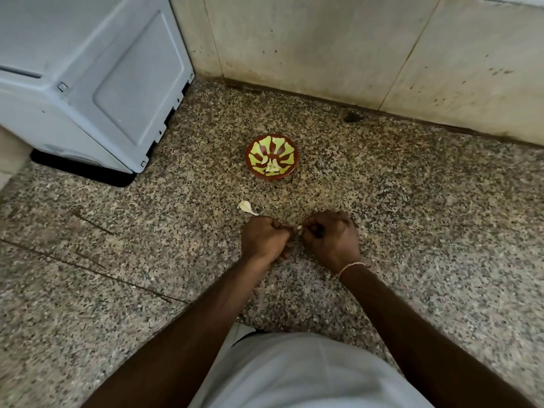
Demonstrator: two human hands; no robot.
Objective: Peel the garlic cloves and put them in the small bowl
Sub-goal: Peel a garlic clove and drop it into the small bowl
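Head view, items listed from nearest to farthest.

Item: white garment [309, 375], nearest the camera, between the two forearms.

Item: left hand [263, 241] and right hand [331, 235], fists drawn together knuckle to knuckle over the speckled stone floor [441, 231]. Fingers of both are curled tight. A thin cord bracelet [351, 267] sits on the right wrist.

Item: garlic clove [299, 227], a small pale fleck pinched between the two hands where the fingertips meet. Most of it is hidden; how much skin remains cannot be told.

Item: loose garlic piece [246, 207], white with a thin tail, on the floor just beyond the left hand, apart from it. Clove or shed skin: cannot tell.

Item: small bowl [272, 156], red-brown with a yellow-green pattern, beyond both hands, roughly in line with the gap between them. Several pale peeled cloves [272, 169] appear to lie in its near side.

Item: grey appliance casing [88, 83], far beyond the left hand, standing against the stained wall [353, 54] behind the bowl.

Risk note, as judgement: the clove is small and held only at the fingertips, so a hard tug on the skin could pop it out onto the speckled floor, where it would pick up grit and be hard to spot. Nails digging in could also bruise or split it. Skin fragments may travel into the bowl along with the clove.
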